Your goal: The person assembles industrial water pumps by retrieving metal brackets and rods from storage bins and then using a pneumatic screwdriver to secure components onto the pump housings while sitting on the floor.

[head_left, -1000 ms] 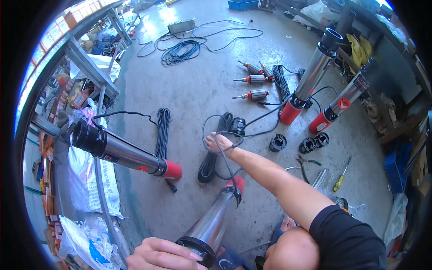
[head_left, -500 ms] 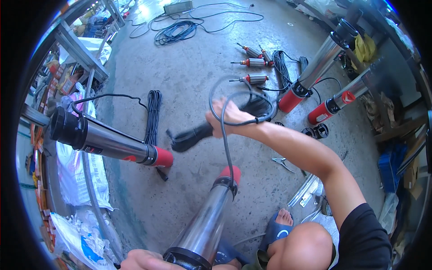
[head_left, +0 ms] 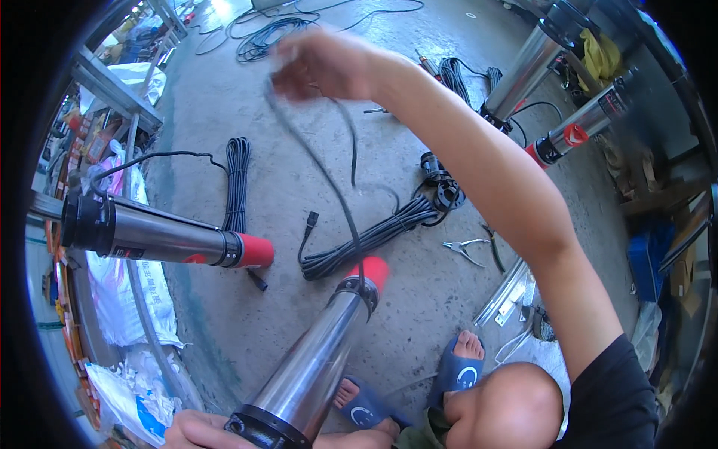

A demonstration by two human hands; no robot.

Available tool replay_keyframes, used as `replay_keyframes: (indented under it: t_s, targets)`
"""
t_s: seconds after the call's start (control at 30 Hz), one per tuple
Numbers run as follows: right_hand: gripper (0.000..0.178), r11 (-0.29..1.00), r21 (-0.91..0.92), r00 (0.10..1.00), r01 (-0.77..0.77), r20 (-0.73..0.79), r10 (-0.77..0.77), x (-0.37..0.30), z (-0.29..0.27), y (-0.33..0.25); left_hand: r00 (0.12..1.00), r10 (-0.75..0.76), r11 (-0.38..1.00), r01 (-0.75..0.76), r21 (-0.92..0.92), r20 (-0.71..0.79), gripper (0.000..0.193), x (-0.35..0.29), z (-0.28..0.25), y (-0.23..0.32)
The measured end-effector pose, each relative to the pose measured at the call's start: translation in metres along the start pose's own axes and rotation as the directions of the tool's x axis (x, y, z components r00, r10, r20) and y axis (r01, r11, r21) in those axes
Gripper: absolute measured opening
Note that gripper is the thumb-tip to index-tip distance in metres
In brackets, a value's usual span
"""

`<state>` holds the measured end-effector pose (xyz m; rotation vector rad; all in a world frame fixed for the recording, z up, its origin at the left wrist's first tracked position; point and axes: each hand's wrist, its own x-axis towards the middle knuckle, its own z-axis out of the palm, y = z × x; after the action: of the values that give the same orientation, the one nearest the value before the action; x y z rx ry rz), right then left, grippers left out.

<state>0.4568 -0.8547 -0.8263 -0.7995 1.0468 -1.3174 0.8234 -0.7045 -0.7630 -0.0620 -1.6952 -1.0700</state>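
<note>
A steel submersible pump [head_left: 318, 355] with a red end leans toward me at the lower middle. My left hand [head_left: 198, 432] grips its black near end, its fingers partly hidden. My right hand [head_left: 321, 67], smeared by motion, is raised at the upper middle with the black cable [head_left: 318, 161] in its closed fingers. From the pump's red end the cable runs up to this hand, and another strand drops back to the floor. Beyond the pump lies a tied cable bundle [head_left: 366, 239] with a plug [head_left: 311, 219] at its left end.
Another pump [head_left: 176, 238] stands at left beside a cable bundle [head_left: 237, 183]. Two more pumps [head_left: 523, 71] stand at far right. Pliers [head_left: 465, 251] and metal strips [head_left: 502, 299] lie on the floor near my feet. White sacks [head_left: 131, 292] line the left side; coiled cable [head_left: 258, 46] lies far off.
My right hand has risen up and left, drawing the cable with it. The cable bundle, lifted under that hand before, now lies on the floor. The view has shifted slightly.
</note>
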Motion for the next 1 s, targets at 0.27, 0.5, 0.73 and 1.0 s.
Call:
replay_keyframes:
  t_s: [0.27, 0.5, 0.73, 1.0]
  targets:
    - [0.029, 0.428, -0.778, 0.628, 0.461, -0.055, -0.777, -0.043, 0.014, 0.026, 0.999, -0.039, 0.997, 0.037, -0.060, -0.033, 0.019, -0.001, -0.005, 0.006]
    - [0.044, -0.199, -0.956, 0.905, 0.217, 0.273, -0.327, -0.154, -0.051, 0.248, 0.998, 0.017, 0.989, -0.008, -0.146, 0.055, 0.018, 0.000, -0.014, -0.004]
    - [0.044, -0.007, -0.989, 0.952, 0.149, 0.146, -0.270, -0.130, -0.061, 0.269, 0.996, 0.038, 0.933, -0.065, -0.354, -0.084, 0.016, -0.008, -0.016, -0.010]
    - [0.039, 0.749, -0.485, 0.875, 0.452, 0.079, -0.478, -0.178, 0.029, 0.294, 0.990, -0.024, 0.956, 0.063, -0.287, 0.138, 0.015, -0.014, -0.081, -0.006]
